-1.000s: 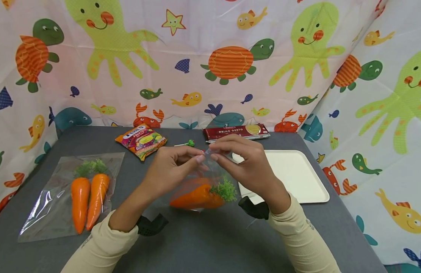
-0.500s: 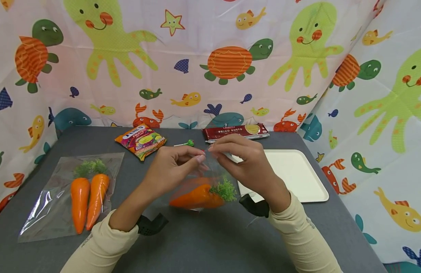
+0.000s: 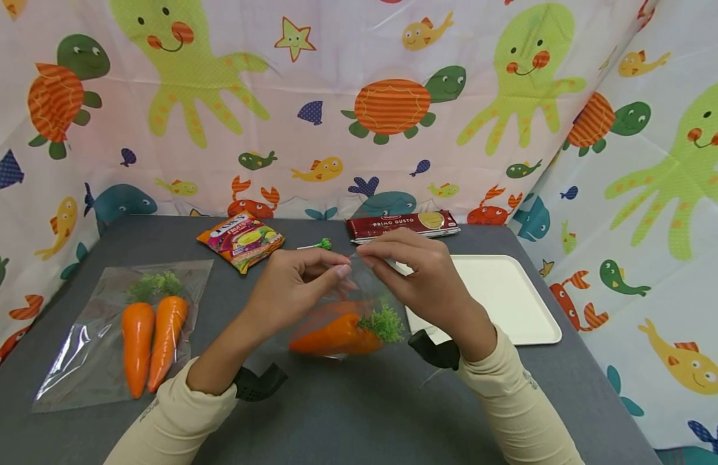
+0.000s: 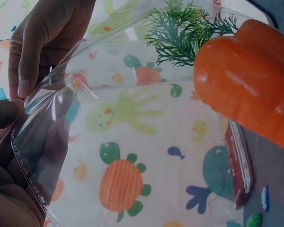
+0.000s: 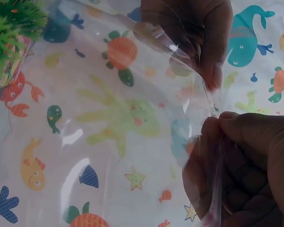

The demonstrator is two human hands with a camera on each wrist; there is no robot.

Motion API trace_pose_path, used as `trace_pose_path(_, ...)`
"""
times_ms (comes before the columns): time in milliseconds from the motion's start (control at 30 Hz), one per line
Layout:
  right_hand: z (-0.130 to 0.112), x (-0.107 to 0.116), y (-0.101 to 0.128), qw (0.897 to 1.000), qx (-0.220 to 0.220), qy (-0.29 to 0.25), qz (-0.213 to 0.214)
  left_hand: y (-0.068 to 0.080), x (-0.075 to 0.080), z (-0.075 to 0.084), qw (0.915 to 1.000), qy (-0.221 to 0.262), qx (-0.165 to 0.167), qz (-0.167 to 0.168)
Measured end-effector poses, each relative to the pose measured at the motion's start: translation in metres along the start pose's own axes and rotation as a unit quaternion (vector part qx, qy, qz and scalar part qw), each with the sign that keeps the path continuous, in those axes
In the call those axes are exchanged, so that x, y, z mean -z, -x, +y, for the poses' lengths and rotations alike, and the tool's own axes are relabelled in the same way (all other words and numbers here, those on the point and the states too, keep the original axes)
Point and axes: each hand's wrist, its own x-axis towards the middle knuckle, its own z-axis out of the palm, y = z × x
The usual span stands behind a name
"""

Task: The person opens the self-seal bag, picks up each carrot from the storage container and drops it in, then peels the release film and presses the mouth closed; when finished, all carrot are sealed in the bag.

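Note:
A clear plastic bag (image 3: 361, 281) hangs between both hands in the head view, low over the table. Inside it lie orange carrots (image 3: 335, 336) with a feathery green top (image 3: 384, 323); the left wrist view shows two thick carrot ends (image 4: 246, 71) side by side. My left hand (image 3: 291, 281) pinches the bag's upper edge between thumb and fingers. Close beside it, my right hand (image 3: 419, 274) pinches the same edge. In the right wrist view, the fingertips of both hands nearly meet at the gathered plastic (image 5: 213, 104).
Two more carrots (image 3: 137, 349) lie on a flat clear bag (image 3: 79, 368) at left. Behind the hands are a candy bag (image 3: 242, 240), a lollipop (image 3: 324, 244) and a Primo Gusto packet (image 3: 402, 225). A white tray (image 3: 510, 300) sits at right, partly behind the right hand.
The right thumb and fingertips have shifted slightly at the bag's edge. Left hand, bag and carrots stay almost where they were.

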Motion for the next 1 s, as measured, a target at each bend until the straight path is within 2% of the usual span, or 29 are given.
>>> trace_pose_path(433,0.0018,0.0018,0.0027,1.000,-0.013,-0.013,0.008,0.0007,-0.0026,0.0000,0.9999,-0.007,-0.008,0.005)
trace_pose_path(767,0.0014,0.0030,0.0020,0.999,-0.035,0.020,0.002,-0.0005,-0.0047,0.0013,0.9998,-0.011,-0.015,0.005)
trace_pose_path(1000,0.0033,0.0046,0.0029,0.998,-0.062,-0.004,0.020,-0.0006,-0.0066,0.0009,0.9998,-0.014,-0.010,0.006)
